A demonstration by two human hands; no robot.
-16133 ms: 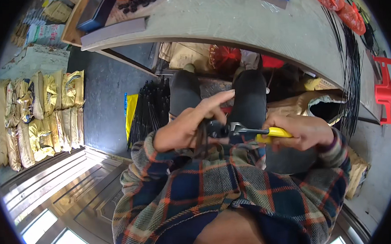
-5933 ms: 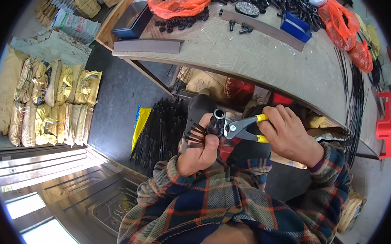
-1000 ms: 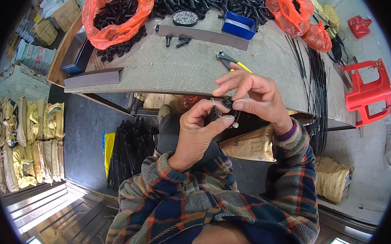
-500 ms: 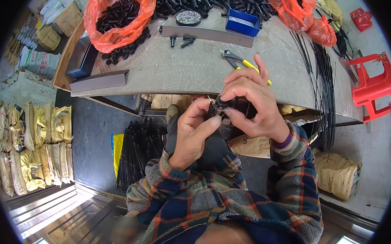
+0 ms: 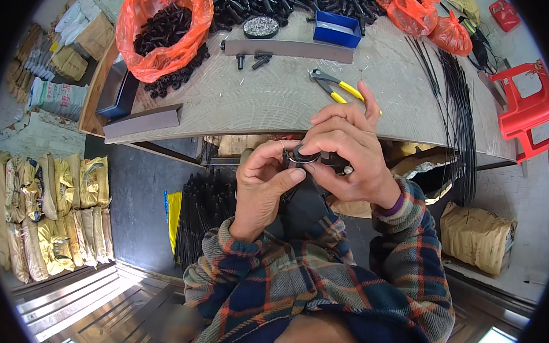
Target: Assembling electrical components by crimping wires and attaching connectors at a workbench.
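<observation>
My left hand (image 5: pixel 262 179) and my right hand (image 5: pixel 353 153) meet just off the table's near edge. Between their fingertips is a small black round part (image 5: pixel 303 157), pinched from both sides, its exact kind unclear. A thin pale wire (image 5: pixel 283 148) sticks up beside it at my left fingers, and a thin bright curve runs along its lower side. My right little finger is raised while the thumb and index press on the part. Beyond my right hand, pliers with yellow handles (image 5: pixel 337 84) lie on the table.
Black tubular parts (image 5: pixel 252 4) heap at the table's (image 5: pixel 222 106) back, beside an orange bag (image 5: pixel 206 21) of them. A blue box (image 5: pixel 339 31) and round dish (image 5: pixel 261 28) stand nearby. Long black rods (image 5: pixel 452 102) overhang the right edge near a red stool (image 5: pixel 526 108). Wrapped bundles (image 5: pixel 56 212) stack left.
The black part has turned and now shows a flatter round side, with my left thumb against it. Both hands have shifted slightly left, and the whole view has moved a little.
</observation>
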